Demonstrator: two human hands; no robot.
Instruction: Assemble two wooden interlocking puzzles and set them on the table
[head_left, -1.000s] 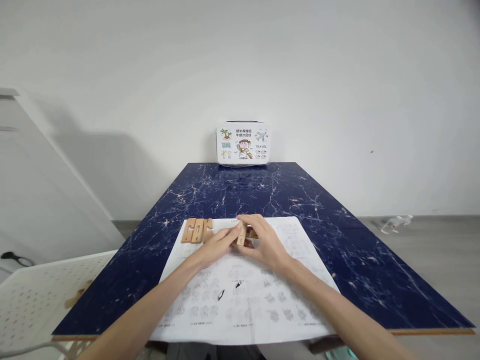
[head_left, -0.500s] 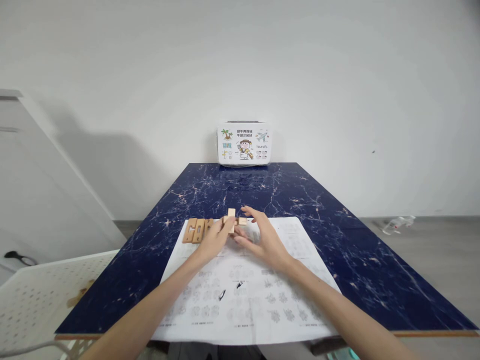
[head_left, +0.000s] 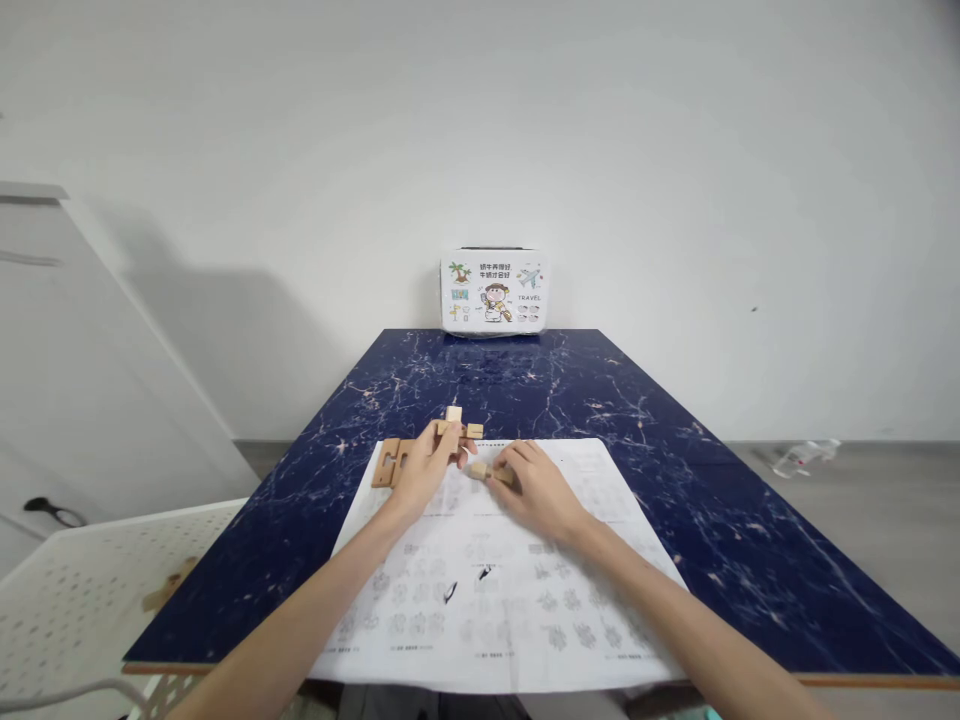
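My left hand (head_left: pixel 429 467) is closed around a cross-shaped cluster of pale wooden puzzle pieces (head_left: pixel 454 414), held just above the far edge of a printed paper sheet (head_left: pixel 510 545). Between the fingers of my right hand (head_left: pixel 534 487) is a single notched wooden puzzle piece (head_left: pixel 480 470), its pale end pointing left. The two hands are a little apart. Left of my left hand, flat brown wooden pieces with cut-outs (head_left: pixel 385 463) lie on the sheet's far left corner, partly covered by that hand. Rows of small line drawings fill the sheet.
A white printed case (head_left: pixel 495 292) stands at the far end of the dark blue marbled table (head_left: pixel 517 385), against the wall. Two small black marks or holes show on the sheet. At left is a white perforated basket (head_left: pixel 82 570) with wooden pieces (head_left: pixel 169 588) inside.
My right hand has closed and drawn slightly nearer, now with a single wooden piece in its fingers. My left hand has shifted a little left with the cluster. The camera view moved slightly.
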